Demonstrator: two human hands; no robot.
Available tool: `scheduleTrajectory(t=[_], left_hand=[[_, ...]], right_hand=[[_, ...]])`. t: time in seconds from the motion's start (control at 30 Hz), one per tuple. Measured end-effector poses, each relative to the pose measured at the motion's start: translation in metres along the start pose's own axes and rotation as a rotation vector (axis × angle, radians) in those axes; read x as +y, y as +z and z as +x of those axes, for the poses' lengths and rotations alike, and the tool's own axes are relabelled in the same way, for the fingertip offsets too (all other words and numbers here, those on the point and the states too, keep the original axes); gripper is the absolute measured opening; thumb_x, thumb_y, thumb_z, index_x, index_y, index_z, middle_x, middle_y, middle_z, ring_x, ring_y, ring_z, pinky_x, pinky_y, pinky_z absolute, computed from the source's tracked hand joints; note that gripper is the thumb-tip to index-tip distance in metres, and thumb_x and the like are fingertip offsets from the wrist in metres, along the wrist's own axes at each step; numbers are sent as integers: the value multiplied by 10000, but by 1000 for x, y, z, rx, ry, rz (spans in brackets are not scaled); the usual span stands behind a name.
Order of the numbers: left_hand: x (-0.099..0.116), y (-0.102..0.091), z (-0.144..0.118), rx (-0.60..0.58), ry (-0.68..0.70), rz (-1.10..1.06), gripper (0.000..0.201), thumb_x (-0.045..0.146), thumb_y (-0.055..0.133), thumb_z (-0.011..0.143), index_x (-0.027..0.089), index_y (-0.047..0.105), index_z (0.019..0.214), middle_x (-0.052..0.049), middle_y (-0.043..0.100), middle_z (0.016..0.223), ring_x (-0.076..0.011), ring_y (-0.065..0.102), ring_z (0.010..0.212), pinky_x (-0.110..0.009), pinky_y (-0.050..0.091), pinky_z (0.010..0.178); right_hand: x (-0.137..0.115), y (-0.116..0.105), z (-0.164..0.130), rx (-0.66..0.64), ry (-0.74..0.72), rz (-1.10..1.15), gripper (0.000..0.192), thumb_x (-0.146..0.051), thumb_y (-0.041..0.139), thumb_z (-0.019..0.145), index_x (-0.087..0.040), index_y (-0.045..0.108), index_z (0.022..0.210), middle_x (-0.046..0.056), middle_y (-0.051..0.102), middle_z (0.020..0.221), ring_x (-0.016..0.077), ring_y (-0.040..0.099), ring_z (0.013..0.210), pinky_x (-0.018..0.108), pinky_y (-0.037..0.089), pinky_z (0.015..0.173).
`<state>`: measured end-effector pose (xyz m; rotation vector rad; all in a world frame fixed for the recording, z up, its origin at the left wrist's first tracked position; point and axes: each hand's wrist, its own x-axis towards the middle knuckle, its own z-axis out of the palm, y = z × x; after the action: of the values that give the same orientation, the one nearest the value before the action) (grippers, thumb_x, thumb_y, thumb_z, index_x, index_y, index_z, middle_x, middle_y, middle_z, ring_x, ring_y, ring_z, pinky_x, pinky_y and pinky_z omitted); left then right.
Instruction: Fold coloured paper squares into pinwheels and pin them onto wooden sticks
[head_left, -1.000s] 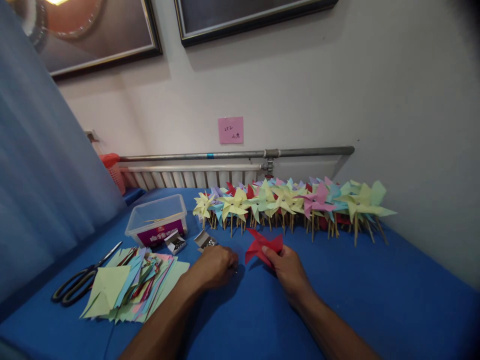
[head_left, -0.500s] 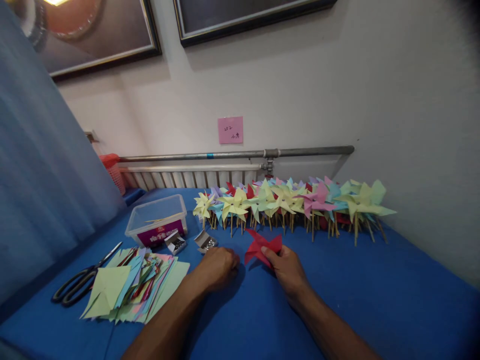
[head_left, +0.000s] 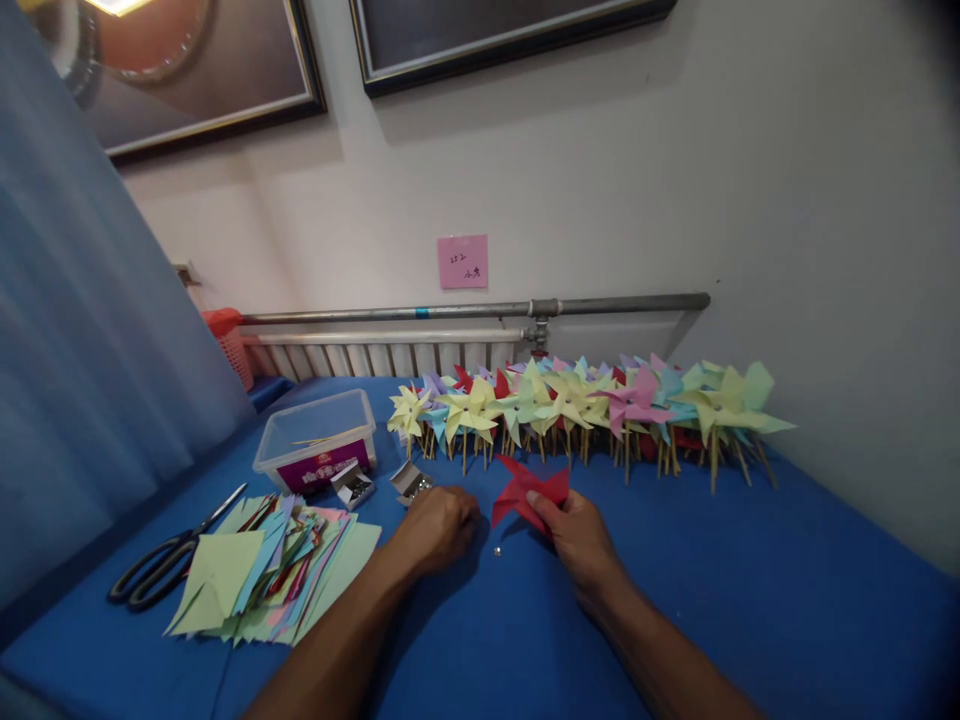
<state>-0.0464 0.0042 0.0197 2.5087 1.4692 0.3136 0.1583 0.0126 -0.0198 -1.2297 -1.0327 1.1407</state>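
Observation:
My right hand (head_left: 581,530) pinches a red paper pinwheel (head_left: 525,495) at its centre, thumb on top, just above the blue table. My left hand (head_left: 442,525) is closed with its fingers curled down over the table; whatever they hold, if anything, is hidden. Just beyond it stands a small open box (head_left: 411,482) with shiny metal bits inside. A tiny shiny piece (head_left: 497,551), perhaps a thumbtack, lies on the blue cloth between my hands. Another small open box (head_left: 352,485) with dark bits sits farther left.
Rows of finished paper pinwheels (head_left: 570,400) on sticks stand along the back. To the left are a clear plastic tub (head_left: 315,440) with thin sticks, a pile of coloured paper pieces (head_left: 277,570) and black-handled scissors (head_left: 161,565). A blue curtain (head_left: 97,330) hangs at far left.
The tiny shiny piece now shows on the cloth between my hands, where none was visible before. My right hand and the red pinwheel have shifted very slightly right.

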Motion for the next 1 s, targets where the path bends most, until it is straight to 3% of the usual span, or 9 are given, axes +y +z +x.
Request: scheduleTrajectory(t=[0.23,0.47,0.77,1.0], left_hand=[[2,3,-1,-101,164,-226,254,60,574,738,195,762,843,-23,757,886,-170,653,823,-257,468,742],[12,13,-2,-39,255,-24,197,128,558,844,189,744,867,-59,721,871,-169,634,764,-271,424,682],[13,20,2,-22,197,92,201,201,504,920,181,698,869,-82,692,875,-182,624,784,-281,436,715],[14,24,1,-17,227,205,245,241,445,960,181,664,869,-95,688,850,-206,621,768,-311,443,707]], right_hand=[[1,-2,2,40,24,14,340,-481,760,652,-182,699,802,12,689,649,177,573,575,295,442,574],[0,-4,2,87,18,2,323,-470,764,651,-179,693,773,-11,657,606,157,534,533,281,407,536],[-1,-1,2,76,34,12,313,-467,752,630,-189,687,760,-13,653,616,162,529,553,286,411,560],[-2,-3,3,61,35,26,293,-459,736,657,-200,700,788,-4,671,621,182,557,558,297,422,566]])
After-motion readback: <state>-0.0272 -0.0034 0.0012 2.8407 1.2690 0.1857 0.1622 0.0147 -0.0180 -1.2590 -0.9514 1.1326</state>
